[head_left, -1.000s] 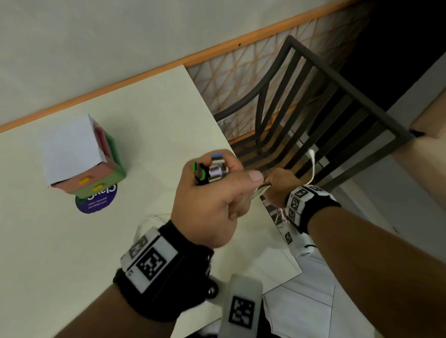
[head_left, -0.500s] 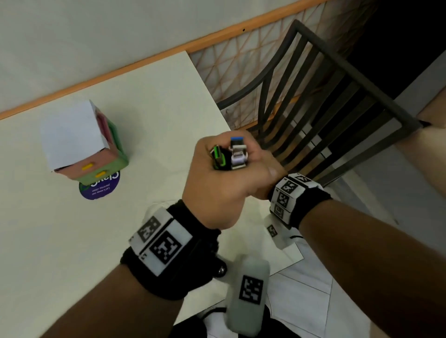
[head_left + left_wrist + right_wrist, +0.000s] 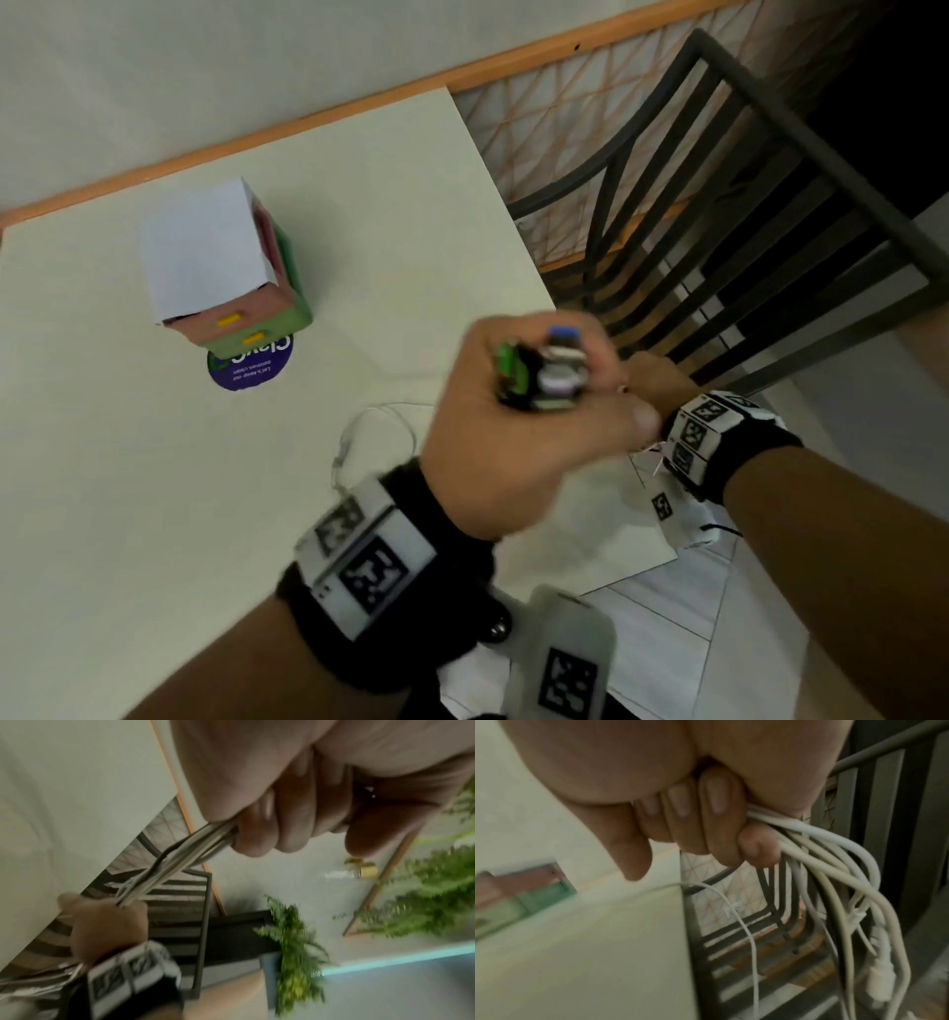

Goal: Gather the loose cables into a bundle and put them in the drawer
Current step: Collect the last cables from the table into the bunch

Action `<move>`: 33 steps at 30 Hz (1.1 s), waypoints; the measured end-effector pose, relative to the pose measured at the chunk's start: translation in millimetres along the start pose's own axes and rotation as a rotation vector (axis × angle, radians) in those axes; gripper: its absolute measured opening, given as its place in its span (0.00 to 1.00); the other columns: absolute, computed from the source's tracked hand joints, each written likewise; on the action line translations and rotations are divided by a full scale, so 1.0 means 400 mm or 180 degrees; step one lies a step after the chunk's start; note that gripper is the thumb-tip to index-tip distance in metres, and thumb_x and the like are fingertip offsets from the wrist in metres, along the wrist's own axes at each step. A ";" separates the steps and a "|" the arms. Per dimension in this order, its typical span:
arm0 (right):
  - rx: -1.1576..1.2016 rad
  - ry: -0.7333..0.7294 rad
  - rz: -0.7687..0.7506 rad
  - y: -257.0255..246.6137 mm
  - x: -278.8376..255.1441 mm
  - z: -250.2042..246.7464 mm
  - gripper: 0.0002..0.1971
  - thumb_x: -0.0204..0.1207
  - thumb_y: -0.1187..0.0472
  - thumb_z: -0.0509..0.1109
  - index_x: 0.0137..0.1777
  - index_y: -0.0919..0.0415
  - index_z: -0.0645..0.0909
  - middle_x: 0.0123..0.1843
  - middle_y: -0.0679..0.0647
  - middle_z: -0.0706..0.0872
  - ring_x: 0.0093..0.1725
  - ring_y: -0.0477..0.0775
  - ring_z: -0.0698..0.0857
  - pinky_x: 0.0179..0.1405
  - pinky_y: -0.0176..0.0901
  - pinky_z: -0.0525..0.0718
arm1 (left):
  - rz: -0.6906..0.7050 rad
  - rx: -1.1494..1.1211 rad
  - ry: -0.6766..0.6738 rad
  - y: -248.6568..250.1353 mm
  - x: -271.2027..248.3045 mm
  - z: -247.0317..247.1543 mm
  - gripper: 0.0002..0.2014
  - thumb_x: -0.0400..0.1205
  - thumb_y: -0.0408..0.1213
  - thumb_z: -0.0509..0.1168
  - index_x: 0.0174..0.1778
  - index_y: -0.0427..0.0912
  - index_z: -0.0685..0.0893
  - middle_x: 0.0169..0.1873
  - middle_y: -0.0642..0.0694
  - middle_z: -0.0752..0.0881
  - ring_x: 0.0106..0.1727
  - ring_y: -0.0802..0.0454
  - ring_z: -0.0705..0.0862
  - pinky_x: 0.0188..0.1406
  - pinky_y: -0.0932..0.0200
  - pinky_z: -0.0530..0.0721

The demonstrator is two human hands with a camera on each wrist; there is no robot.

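My left hand (image 3: 529, 411) is a fist over the table's right side and grips the cables' plug ends (image 3: 544, 370), which are green, blue and silver. In the left wrist view the cables (image 3: 174, 862) run taut from my left hand (image 3: 295, 821) to my right hand (image 3: 102, 923). My right hand (image 3: 652, 380), partly behind the left, grips the white cable bundle (image 3: 834, 862). Its loops hang beside the table edge. A thin white cable (image 3: 369, 431) trails across the table. The small pink and green drawer box (image 3: 226, 272) stands at the back left, its drawers closed.
A dark metal slatted chair (image 3: 719, 205) stands close against the table's right edge (image 3: 513, 216). A round purple sticker (image 3: 246, 367) lies under the drawer box. Green plants (image 3: 295, 943) stand on the floor beyond the chair.
The two hands have come closer together, and the right hand now sits partly behind the left fist. The white loop seen above the right hand is out of sight.
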State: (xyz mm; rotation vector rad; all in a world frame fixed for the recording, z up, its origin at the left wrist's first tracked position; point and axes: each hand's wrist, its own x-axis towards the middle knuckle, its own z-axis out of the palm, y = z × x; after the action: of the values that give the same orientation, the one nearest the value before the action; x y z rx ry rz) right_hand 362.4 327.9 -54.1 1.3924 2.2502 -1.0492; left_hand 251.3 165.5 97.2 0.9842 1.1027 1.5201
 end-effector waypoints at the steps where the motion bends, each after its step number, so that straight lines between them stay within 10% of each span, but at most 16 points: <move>1: 0.0048 -0.0062 -0.0007 -0.007 -0.015 -0.005 0.10 0.72 0.51 0.74 0.37 0.57 0.89 0.36 0.58 0.91 0.38 0.56 0.89 0.44 0.58 0.91 | -0.0131 -0.0253 0.0169 0.022 0.001 -0.027 0.11 0.64 0.31 0.69 0.20 0.50 0.79 0.16 0.61 0.73 0.17 0.64 0.68 0.22 0.68 0.66; 7: 0.0411 -0.0387 -0.0776 -0.064 -0.071 -0.002 0.26 0.60 0.35 0.80 0.33 0.61 0.84 0.25 0.52 0.84 0.27 0.52 0.82 0.33 0.48 0.85 | -0.0214 -0.0814 0.1487 0.122 -0.011 -0.207 0.18 0.70 0.27 0.61 0.16 0.45 0.64 0.17 0.50 0.51 0.16 0.52 0.46 0.21 0.69 0.49; 11: 0.1561 -0.0511 -0.0896 -0.181 -0.076 0.027 0.38 0.66 0.23 0.59 0.39 0.61 0.88 0.34 0.57 0.91 0.33 0.60 0.88 0.44 0.55 0.88 | -0.0245 -0.0645 0.2036 0.140 -0.058 -0.305 0.22 0.76 0.28 0.56 0.18 0.47 0.58 0.17 0.51 0.50 0.19 0.50 0.45 0.20 0.68 0.49; 18: -0.0350 -0.0173 -0.1459 -0.499 -0.025 0.185 0.05 0.73 0.52 0.74 0.45 0.50 0.82 0.40 0.44 0.81 0.44 0.48 0.79 0.45 0.39 0.73 | -0.0156 -0.0593 0.1610 0.069 -0.131 -0.388 0.16 0.56 0.23 0.64 0.20 0.49 0.66 0.13 0.54 0.61 0.13 0.60 0.55 0.23 0.69 0.53; 26: -0.1593 -0.0390 -0.1533 -0.603 0.073 0.358 0.17 0.75 0.66 0.70 0.30 0.50 0.69 0.42 0.48 0.78 0.42 0.56 0.79 0.41 0.44 0.75 | -0.0211 -0.0217 0.1338 0.001 -0.229 -0.497 0.10 0.57 0.32 0.68 0.18 0.48 0.73 0.14 0.50 0.65 0.15 0.55 0.59 0.26 0.65 0.64; 33: -0.1878 -0.0382 -0.1951 -0.616 0.050 0.362 0.09 0.78 0.67 0.66 0.55 0.57 0.79 0.56 0.54 0.80 0.56 0.59 0.80 0.48 0.48 0.79 | -0.0445 -0.0500 0.1598 -0.004 -0.228 -0.537 0.14 0.59 0.21 0.60 0.17 0.46 0.68 0.14 0.51 0.60 0.17 0.57 0.54 0.25 0.66 0.58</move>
State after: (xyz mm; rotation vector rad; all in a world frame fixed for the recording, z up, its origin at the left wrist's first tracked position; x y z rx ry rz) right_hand 122.1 172.2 -60.5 0.4015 2.6435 -0.4997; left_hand 65.3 39.7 34.2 0.4129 1.3396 1.7551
